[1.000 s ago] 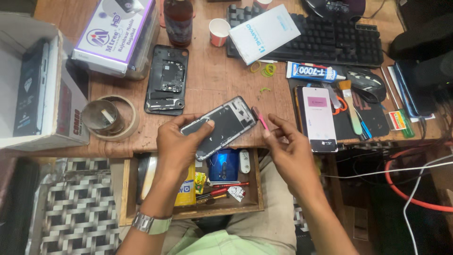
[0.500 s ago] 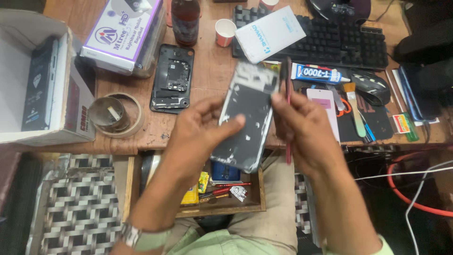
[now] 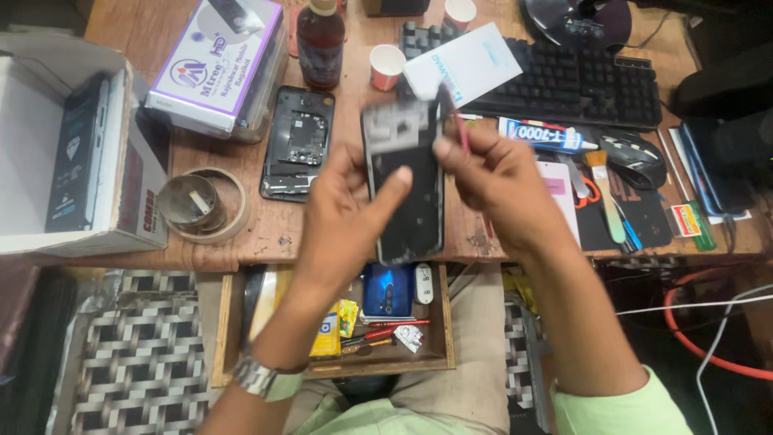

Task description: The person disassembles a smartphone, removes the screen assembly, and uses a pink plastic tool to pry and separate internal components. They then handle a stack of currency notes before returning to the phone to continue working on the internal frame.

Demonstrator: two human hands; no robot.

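Since the earlier frame the phone frame [image 3: 405, 187] has swung from tilted to nearly upright, long axis running twelve to six, lifted above the desk edge [image 3: 241, 251]. The left hand [image 3: 342, 216] clasps it from nine o'clock, thumb across its dark face. The right hand [image 3: 493, 179], at three o'clock, pinches a thin red tool [image 3: 461, 135] at the frame's top corner.

A worn brown wooden surface [image 3: 241, 242] fills the view, its shallow wooden drawer [image 3: 439, 322] pulled open; below lies a black-and-white woven-pattern floor mat [image 3: 137, 354].
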